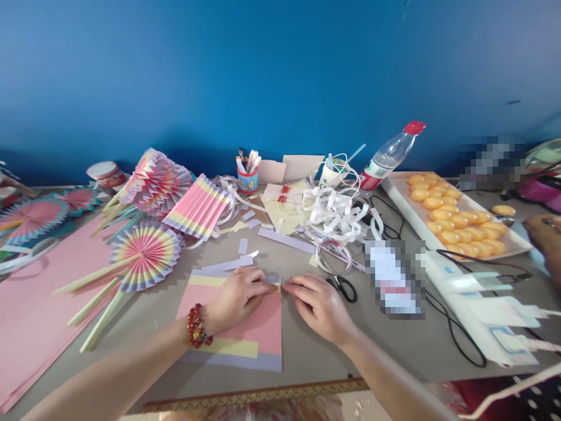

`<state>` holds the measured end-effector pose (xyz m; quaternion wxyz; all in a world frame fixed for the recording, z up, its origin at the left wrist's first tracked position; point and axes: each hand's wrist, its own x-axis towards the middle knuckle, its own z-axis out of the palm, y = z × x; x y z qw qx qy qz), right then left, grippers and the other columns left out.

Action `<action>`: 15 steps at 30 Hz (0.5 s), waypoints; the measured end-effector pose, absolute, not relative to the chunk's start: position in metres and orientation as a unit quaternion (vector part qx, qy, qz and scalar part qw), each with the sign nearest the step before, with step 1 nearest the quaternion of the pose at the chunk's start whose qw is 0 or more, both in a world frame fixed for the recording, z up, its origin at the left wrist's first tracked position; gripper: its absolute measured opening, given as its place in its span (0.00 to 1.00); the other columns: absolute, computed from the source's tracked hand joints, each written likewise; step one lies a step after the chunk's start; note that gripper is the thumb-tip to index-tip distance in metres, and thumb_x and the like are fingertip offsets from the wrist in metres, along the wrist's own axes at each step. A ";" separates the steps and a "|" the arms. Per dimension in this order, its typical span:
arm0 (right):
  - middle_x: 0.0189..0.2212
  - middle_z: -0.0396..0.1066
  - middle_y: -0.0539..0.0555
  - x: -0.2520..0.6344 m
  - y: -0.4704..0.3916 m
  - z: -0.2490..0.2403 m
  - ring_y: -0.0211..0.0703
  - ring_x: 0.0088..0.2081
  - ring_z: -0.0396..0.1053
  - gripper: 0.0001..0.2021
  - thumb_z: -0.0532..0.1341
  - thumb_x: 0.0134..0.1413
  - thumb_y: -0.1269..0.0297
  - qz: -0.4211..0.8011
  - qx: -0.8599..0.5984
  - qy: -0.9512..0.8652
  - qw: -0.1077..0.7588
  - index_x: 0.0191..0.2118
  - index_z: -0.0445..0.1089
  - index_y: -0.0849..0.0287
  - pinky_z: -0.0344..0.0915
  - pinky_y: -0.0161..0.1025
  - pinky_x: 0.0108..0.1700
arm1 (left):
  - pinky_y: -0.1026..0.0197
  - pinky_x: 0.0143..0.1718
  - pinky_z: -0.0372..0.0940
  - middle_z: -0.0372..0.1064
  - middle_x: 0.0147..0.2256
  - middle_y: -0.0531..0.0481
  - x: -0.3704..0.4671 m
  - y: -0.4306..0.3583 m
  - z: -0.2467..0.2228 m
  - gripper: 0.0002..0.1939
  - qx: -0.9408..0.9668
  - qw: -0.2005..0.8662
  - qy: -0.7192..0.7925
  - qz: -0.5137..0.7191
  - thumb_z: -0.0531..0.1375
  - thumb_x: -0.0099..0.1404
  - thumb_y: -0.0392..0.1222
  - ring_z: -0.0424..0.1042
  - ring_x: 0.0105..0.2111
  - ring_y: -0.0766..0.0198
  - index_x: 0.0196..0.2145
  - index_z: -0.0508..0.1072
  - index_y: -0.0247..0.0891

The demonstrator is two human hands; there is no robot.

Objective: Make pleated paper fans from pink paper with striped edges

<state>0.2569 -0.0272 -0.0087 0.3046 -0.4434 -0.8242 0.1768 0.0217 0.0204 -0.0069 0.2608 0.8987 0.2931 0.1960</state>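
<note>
A pink paper sheet (267,327) with yellow and lilac bands lies flat on the table before me. My left hand (239,295), with a red bead bracelet (199,326) at the wrist, rests over its upper part, fingers closed at the right edge by the upper yellow strip (205,281). From the right, my right hand (322,307) meets that same edge, its fingers pressed together. Both sets of fingertips nearly touch, partly hiding the strip's end. The lower yellow strip (232,348) stops short of the sheet's right side.
Folded paper fans (146,254) and stacked pink paper (39,310) lie left. Behind are a pleated sheet (199,207), a pen cup (248,181) and curled white strips (328,213). Rightward are black scissors (347,289), a bottle (388,158), a tray of yellow ovals (504,248) and a power strip (456,304).
</note>
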 end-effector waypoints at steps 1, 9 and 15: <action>0.41 0.74 0.56 0.257 -0.027 -0.009 0.46 0.41 0.69 0.17 0.53 0.60 0.78 0.177 -0.442 -0.826 0.303 0.49 0.72 0.56 0.68 0.43 0.43 | 0.58 0.41 0.58 0.68 0.34 0.49 0.022 0.020 -0.007 0.16 0.899 0.262 0.292 0.196 0.50 0.71 0.33 0.67 0.36 0.62 0.47 0.75 0.43; 0.42 0.73 0.57 0.258 -0.027 -0.008 0.46 0.42 0.69 0.19 0.53 0.59 0.77 0.170 -0.437 -0.835 0.287 0.51 0.72 0.55 0.69 0.43 0.43 | 0.58 0.40 0.58 0.68 0.33 0.48 0.022 0.022 -0.007 0.16 0.902 0.260 0.287 0.191 0.50 0.70 0.33 0.67 0.35 0.62 0.46 0.75 0.42; 0.42 0.72 0.57 0.257 -0.027 -0.007 0.46 0.42 0.68 0.19 0.54 0.58 0.78 0.164 -0.437 -0.839 0.279 0.51 0.72 0.55 0.69 0.43 0.42 | 0.58 0.40 0.59 0.68 0.33 0.47 0.022 0.023 -0.008 0.17 0.902 0.257 0.285 0.196 0.47 0.72 0.34 0.67 0.35 0.61 0.47 0.75 0.42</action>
